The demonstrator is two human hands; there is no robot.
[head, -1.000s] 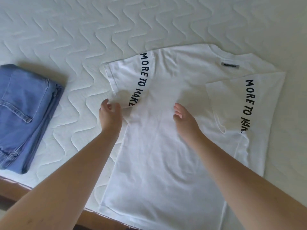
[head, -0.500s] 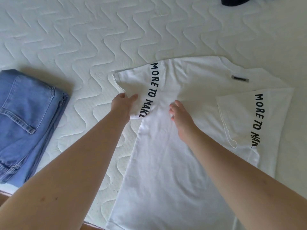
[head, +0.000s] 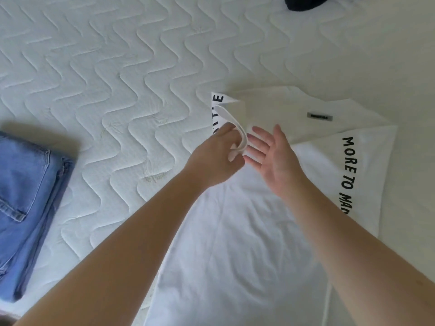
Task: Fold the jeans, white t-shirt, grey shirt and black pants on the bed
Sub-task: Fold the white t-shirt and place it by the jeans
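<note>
The white t-shirt (head: pixel 247 231) lies back side up on the bed, a small grey label near its collar. Its right sleeve with black lettering is folded in over the body. My left hand (head: pixel 219 156) pinches the edge of the left sleeve (head: pixel 231 121) and holds it lifted and turned over, above the shirt. My right hand (head: pixel 270 156) hovers just right of it with fingers spread and straight, holding nothing. The folded blue jeans (head: pixel 26 203) sit at the left edge. A dark garment (head: pixel 303 2) shows at the top edge.
The white quilted mattress (head: pixel 106 78) stretches to the left and behind the shirt. The bed's near edge runs along the bottom left corner.
My left hand has taken hold of the left sleeve, lifted it and swung it inward over the shirt. My right hand rose off the fabric and opened. The camera tilted further up.
</note>
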